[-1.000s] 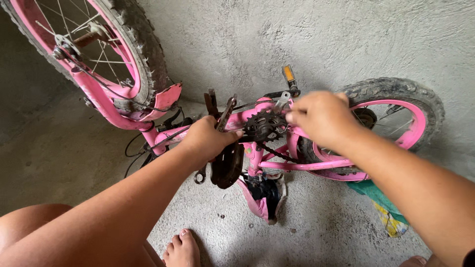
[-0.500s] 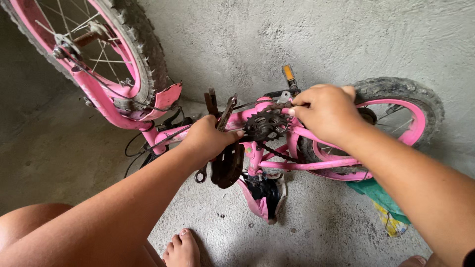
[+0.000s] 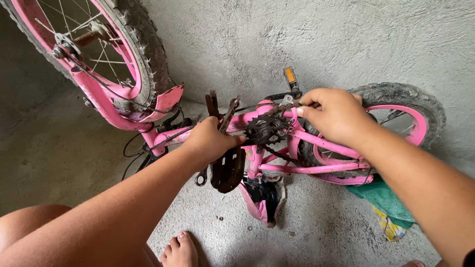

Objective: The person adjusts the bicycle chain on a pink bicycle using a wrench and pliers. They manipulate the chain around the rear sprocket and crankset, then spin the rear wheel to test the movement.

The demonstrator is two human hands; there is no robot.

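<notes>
A small pink bicycle (image 3: 316,143) stands upside down on the concrete floor against a grey wall. My left hand (image 3: 210,141) grips the dark pedal and crank arm (image 3: 225,170) beside the black toothed chainring (image 3: 264,129). My right hand (image 3: 336,116) pinches the chain (image 3: 277,108) at the top of the chainring, in front of the rear wheel (image 3: 405,106). The upper pedal with an orange reflector (image 3: 291,78) sticks up behind my fingers. The front wheel (image 3: 99,49) rises at the upper left.
A ring spanner (image 3: 201,177) hangs below my left hand. The pink and black saddle (image 3: 262,198) rests on the floor. A green and yellow cloth (image 3: 388,207) lies under the rear wheel. My bare foot (image 3: 179,249) and knee (image 3: 24,222) are near the frame's bottom.
My right hand has shifted slightly left along the chain over the chainring. My left hand keeps its hold on the pedal and crank.
</notes>
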